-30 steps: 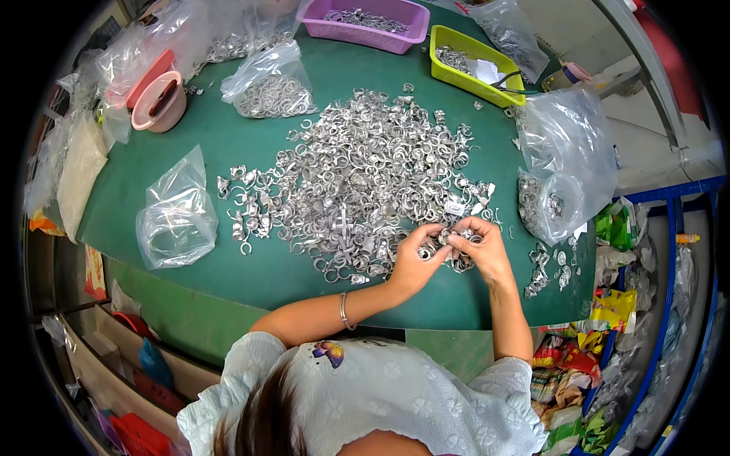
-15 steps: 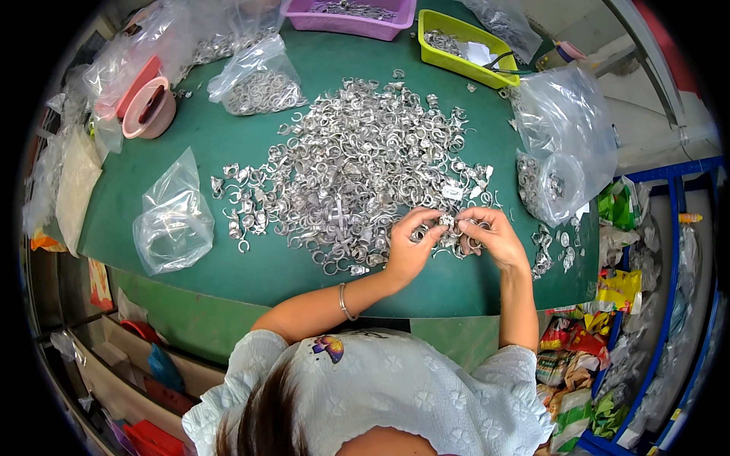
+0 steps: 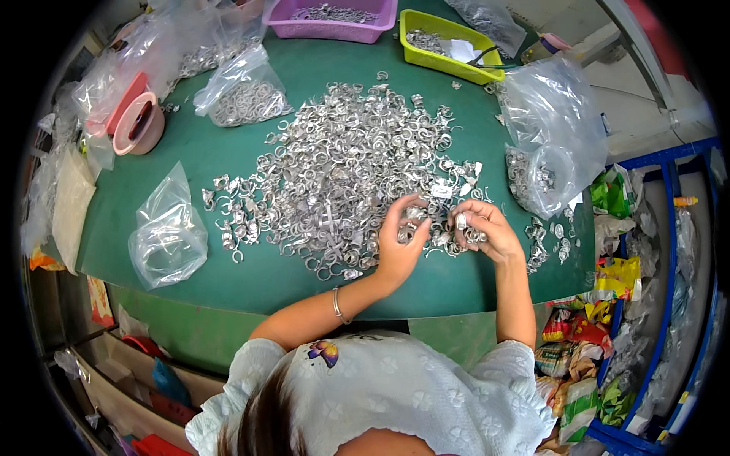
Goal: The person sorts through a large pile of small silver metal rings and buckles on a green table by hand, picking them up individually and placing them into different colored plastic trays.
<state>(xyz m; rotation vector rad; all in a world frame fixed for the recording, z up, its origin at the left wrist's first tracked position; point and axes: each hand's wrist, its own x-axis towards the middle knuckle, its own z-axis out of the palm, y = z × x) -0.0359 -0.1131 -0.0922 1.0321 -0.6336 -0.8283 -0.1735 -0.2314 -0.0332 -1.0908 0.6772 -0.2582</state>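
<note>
Right hand (image 3: 494, 233) grip pinching a ring (image 3: 461, 221), left hand (image 3: 398, 249) spread, most of the pile (image 3: 357, 152) apparently remains unhandled, a small cluster (image 3: 536, 261) lying apart near the table's (image 3: 441, 292) right edge.

And here we are at the green table (image 3: 243, 285), our left hand (image 3: 402, 235) curved at the near edge of a big heap of silver-coloured rings (image 3: 342, 167), thumb and fingers parted! Our right hand (image 3: 493, 231) has a few rings (image 3: 473, 234) in its fingers, while purple (image 3: 332, 32) and yellow-green (image 3: 449, 67) plastic trays sit beyond the heap.
</note>
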